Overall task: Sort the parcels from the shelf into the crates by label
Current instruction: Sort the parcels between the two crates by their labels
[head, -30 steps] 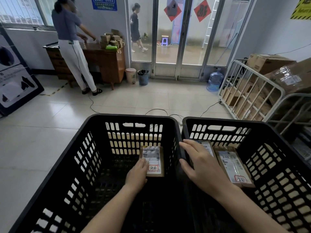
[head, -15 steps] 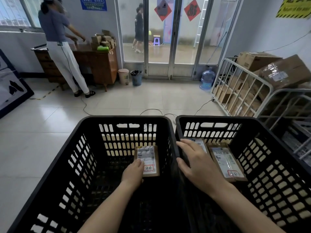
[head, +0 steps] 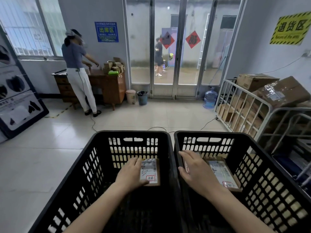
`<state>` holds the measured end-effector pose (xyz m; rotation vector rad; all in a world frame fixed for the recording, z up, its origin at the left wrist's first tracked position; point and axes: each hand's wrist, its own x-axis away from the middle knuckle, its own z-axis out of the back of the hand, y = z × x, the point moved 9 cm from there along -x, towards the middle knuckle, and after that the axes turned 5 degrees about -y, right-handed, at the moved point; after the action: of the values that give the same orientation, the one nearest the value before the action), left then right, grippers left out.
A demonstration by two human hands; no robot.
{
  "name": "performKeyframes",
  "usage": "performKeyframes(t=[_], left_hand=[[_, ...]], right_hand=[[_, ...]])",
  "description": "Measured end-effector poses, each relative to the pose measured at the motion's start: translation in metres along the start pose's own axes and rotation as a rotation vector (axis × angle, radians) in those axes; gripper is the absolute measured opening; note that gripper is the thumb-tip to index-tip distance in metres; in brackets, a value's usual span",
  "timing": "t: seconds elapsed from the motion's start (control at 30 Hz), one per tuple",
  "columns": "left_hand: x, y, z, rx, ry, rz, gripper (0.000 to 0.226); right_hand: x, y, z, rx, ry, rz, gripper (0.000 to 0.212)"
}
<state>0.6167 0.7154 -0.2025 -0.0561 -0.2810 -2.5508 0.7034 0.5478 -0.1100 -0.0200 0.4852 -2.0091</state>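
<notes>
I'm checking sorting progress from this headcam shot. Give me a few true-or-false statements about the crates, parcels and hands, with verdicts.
1. The left hand rests on a parcel in the left crate. True.
2. That parcel lies label down. False: its label faces up.
3. The right crate holds no parcels. False: a labelled parcel lies beside the right hand, and a second parcel lies partly under it.
4. Both crates are black. True.
</notes>
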Motion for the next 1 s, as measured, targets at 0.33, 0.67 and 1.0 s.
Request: performKeyframes(t=[0.33,0.67,1.0], left_hand=[[0.047,0.050,0.066,0.014,0.101,-0.061,0.092],[0.076,0.107,0.076,0.013,0.077,-0.237,0.092],[0.145,0.172,0.074,0.029,0.020,-0.608,0.090]], right_hand=[[0.029,0.004,0.025,0.041,-0.033,-0.005,0.055],[0.088,0.003,0.058,0.070,0.036,-0.130,0.051],[0.199,-0.010,0.068,0.127,0.067,-0.443,0.058]])
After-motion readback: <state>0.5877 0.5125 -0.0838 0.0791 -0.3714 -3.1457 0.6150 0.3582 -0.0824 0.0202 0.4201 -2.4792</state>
